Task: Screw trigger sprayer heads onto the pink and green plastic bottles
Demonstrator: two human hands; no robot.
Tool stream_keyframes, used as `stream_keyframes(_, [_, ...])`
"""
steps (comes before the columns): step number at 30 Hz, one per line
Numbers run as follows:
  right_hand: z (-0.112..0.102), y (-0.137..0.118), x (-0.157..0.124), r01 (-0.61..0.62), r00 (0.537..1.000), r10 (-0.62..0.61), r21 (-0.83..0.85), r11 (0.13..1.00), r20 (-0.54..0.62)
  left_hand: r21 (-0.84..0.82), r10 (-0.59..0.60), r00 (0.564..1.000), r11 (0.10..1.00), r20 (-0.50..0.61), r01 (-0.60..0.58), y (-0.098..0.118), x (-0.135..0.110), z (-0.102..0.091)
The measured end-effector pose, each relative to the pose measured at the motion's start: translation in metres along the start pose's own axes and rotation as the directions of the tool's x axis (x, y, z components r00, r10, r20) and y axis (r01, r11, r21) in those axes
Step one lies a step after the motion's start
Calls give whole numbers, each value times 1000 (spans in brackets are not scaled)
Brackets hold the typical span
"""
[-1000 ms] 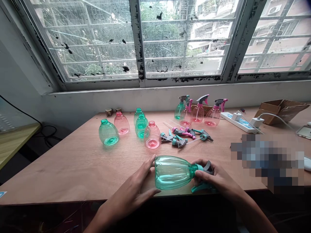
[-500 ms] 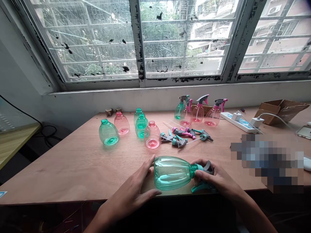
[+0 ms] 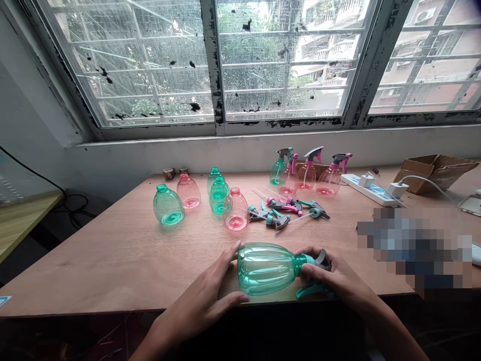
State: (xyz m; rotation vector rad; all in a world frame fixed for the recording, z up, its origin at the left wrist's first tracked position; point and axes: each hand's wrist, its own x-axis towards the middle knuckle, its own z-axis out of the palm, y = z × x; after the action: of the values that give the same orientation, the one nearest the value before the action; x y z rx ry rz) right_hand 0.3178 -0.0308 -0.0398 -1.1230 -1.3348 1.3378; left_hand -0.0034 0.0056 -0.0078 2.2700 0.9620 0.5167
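While R hand [image 3: 340, 278] grips spray head [image 3: 322, 259] at neck of green bottle [image 3: 266, 269], held sideways by near edge of desk [image 3: 112, 265], L hand [image 3: 203, 286] cups base (firm hold? can't tell), so prob. best keep 2 parts in line.

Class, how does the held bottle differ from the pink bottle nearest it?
The held bottle is green; the other bottle is pink. The held bottle is tipped sideways; the other bottle stands upright. The held bottle has a spray head; the other bottle has none. Both are see-through.
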Motion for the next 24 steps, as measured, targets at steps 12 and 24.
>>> stream_keyframes(12, [1,0,-1,1,1000,-1,3,1000,-1,40,36,999,999,-20,-35,2,1,0])
stream_keyframes(24, [0,0,0,-5,1000,5,-3,1000,-8,55,101,994,994,-44,-99,4,2,-1])
